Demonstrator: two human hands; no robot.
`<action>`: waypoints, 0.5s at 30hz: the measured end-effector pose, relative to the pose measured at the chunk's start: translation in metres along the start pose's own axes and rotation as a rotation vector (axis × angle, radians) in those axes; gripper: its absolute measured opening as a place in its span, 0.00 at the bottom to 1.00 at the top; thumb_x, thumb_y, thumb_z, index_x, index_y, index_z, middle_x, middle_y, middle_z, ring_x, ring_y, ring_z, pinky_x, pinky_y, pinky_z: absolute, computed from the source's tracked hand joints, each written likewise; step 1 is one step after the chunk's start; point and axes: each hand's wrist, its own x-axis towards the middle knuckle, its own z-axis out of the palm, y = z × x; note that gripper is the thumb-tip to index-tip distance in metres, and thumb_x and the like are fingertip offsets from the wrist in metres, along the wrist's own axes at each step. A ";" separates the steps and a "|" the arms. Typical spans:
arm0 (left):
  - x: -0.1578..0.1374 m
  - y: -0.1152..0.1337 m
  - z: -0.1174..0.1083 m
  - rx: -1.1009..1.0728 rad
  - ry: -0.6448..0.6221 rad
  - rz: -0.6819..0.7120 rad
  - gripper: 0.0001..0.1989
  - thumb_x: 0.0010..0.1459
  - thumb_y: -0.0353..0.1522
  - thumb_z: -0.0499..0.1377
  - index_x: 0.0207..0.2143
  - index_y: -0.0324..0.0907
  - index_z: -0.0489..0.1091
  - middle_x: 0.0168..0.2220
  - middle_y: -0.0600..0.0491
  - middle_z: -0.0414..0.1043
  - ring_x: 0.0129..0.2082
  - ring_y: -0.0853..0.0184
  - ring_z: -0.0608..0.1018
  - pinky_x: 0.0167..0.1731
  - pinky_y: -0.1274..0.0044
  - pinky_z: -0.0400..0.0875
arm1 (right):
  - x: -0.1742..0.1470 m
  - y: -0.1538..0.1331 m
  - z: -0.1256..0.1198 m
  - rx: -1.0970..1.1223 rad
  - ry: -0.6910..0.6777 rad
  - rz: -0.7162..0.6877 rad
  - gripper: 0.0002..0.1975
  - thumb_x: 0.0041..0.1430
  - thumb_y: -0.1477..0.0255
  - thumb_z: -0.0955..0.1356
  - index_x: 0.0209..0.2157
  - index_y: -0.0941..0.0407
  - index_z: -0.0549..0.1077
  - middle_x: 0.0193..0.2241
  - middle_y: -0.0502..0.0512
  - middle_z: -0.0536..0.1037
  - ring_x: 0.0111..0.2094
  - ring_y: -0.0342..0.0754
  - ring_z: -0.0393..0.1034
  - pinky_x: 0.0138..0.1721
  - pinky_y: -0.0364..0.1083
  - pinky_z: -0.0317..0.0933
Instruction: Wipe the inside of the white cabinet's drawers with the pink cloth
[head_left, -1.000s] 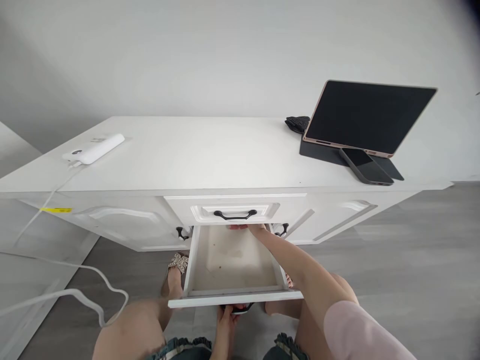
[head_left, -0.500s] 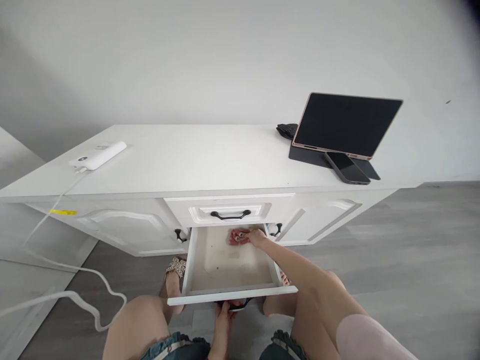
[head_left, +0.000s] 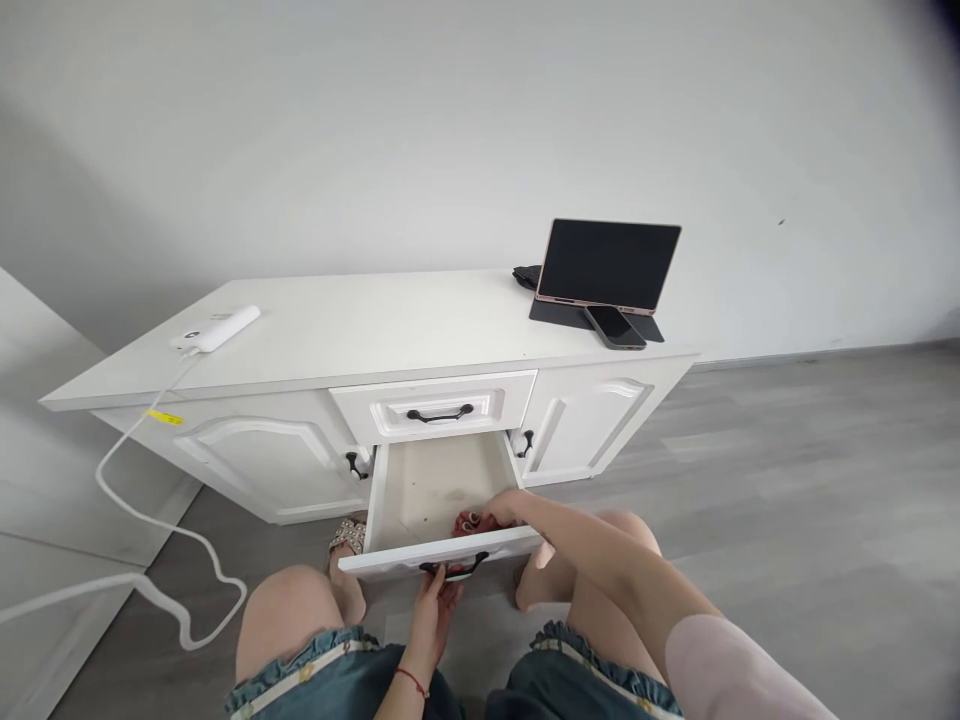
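In front of me a white drawer [head_left: 424, 490] stands pulled out of the cabinet, with dark specks on its pale bottom. My right hand [head_left: 508, 506] reaches in over its right side, fingers closed on a crumpled red cloth [head_left: 469, 523] near the front panel. Pale rings show on the cloth, too small to make out. Below the drawer's front edge, my left hand [head_left: 441, 592] is wrapped at the black drawer handle [head_left: 474, 565], partly covering it. A thin red bracelet circles that wrist.
On the white cabinet top [head_left: 360, 330] are a tablet-like screen [head_left: 611, 262] on a dark stand, a phone [head_left: 615, 327], a black item [head_left: 526, 276] and a white power bank [head_left: 217, 330]. Its white cable [head_left: 161, 530] hangs at left. My knees flank the drawer.
My right hand has brought the red cloth from the back of the drawer toward its front. The view has shifted, showing more of the left hand at the handle.
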 end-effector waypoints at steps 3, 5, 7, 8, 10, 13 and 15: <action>-0.007 0.003 -0.004 -0.033 -0.026 0.046 0.08 0.49 0.25 0.66 0.30 0.43 0.69 0.30 0.51 0.80 0.31 0.63 0.82 0.39 0.73 0.77 | -0.024 -0.005 -0.012 0.043 0.056 -0.055 0.32 0.44 0.87 0.63 0.47 0.44 0.78 0.33 0.46 0.80 0.32 0.43 0.71 0.33 0.39 0.63; -0.009 0.002 -0.004 -0.036 -0.060 0.085 0.11 0.46 0.24 0.68 0.29 0.42 0.69 0.30 0.51 0.80 0.30 0.65 0.82 0.38 0.74 0.77 | -0.047 -0.007 -0.020 0.067 0.179 -0.066 0.34 0.48 0.86 0.62 0.54 0.44 0.73 0.38 0.52 0.78 0.34 0.45 0.71 0.37 0.42 0.63; -0.011 0.001 -0.003 -0.035 -0.068 0.104 0.11 0.45 0.24 0.68 0.27 0.42 0.69 0.30 0.52 0.79 0.30 0.66 0.82 0.37 0.76 0.77 | -0.075 -0.010 -0.021 0.093 0.388 -0.056 0.31 0.54 0.81 0.63 0.57 0.45 0.69 0.41 0.56 0.74 0.34 0.46 0.71 0.40 0.44 0.63; -0.011 0.001 -0.002 -0.038 -0.064 0.111 0.11 0.46 0.23 0.68 0.27 0.42 0.69 0.29 0.52 0.79 0.30 0.67 0.82 0.37 0.76 0.77 | -0.089 -0.011 -0.018 0.112 0.519 -0.044 0.28 0.57 0.78 0.62 0.58 0.45 0.68 0.41 0.57 0.72 0.34 0.47 0.71 0.41 0.45 0.63; -0.011 0.001 0.000 -0.053 -0.054 0.131 0.11 0.48 0.22 0.67 0.26 0.42 0.68 0.28 0.53 0.78 0.30 0.69 0.81 0.38 0.77 0.76 | -0.117 -0.015 -0.002 0.175 0.777 0.010 0.26 0.60 0.76 0.60 0.58 0.45 0.68 0.42 0.57 0.70 0.39 0.49 0.71 0.41 0.45 0.63; -0.010 0.003 0.006 -0.064 -0.063 0.139 0.10 0.49 0.21 0.66 0.26 0.42 0.68 0.27 0.55 0.77 0.29 0.70 0.81 0.38 0.77 0.77 | -0.140 -0.020 0.042 0.383 1.128 0.147 0.25 0.61 0.75 0.58 0.59 0.46 0.64 0.43 0.57 0.67 0.43 0.49 0.69 0.42 0.46 0.65; -0.009 0.006 0.010 -0.065 -0.064 0.139 0.11 0.50 0.21 0.65 0.26 0.42 0.67 0.26 0.55 0.77 0.28 0.71 0.80 0.37 0.77 0.77 | -0.139 -0.022 0.076 0.521 1.292 0.216 0.24 0.62 0.73 0.58 0.59 0.49 0.64 0.44 0.58 0.66 0.42 0.50 0.69 0.42 0.47 0.66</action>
